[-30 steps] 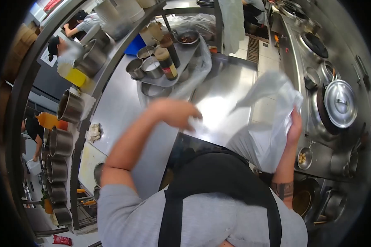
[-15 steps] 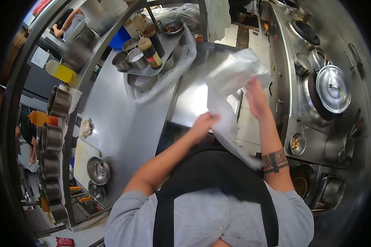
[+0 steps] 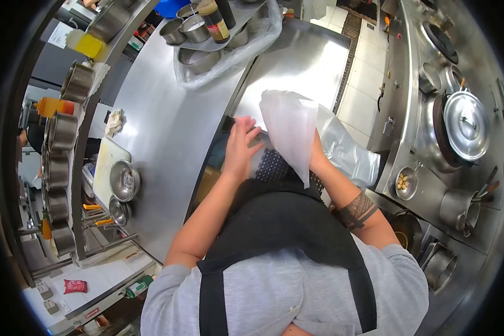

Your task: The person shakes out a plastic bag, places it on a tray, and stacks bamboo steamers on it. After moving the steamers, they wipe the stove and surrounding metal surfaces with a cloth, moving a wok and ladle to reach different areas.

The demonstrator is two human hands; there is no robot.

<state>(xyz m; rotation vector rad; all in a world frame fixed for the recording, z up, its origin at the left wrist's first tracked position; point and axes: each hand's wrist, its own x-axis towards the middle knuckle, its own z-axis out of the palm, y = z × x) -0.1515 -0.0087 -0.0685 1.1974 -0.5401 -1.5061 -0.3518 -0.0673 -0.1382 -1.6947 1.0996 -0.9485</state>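
Note:
A translucent plastic bag (image 3: 288, 126) is spread out in front of my apron, with a clear part trailing to the right past my forearm. My right hand (image 3: 316, 152) holds it up from behind; the plastic covers most of its fingers. To the left of the bag, my left hand (image 3: 242, 148) is raised with fingers apart and nothing in it. A gap separates this hand from the bag. Beyond both hands lies a steel worktop (image 3: 299, 59).
On the left counter sit a cutting board (image 3: 107, 168), metal bowls (image 3: 124, 180) and a folded cloth (image 3: 113, 123). A plastic-wrapped rack (image 3: 238, 31) carries pots and a sauce bottle (image 3: 214, 21). At right is a stove with a lidded pan (image 3: 466, 126) and a bowl of small pale pieces (image 3: 406, 183).
My left hand has let go of the bag and moved left, its fingers opening. My right hand has come down and closer to my body with the bag. The view has shifted too.

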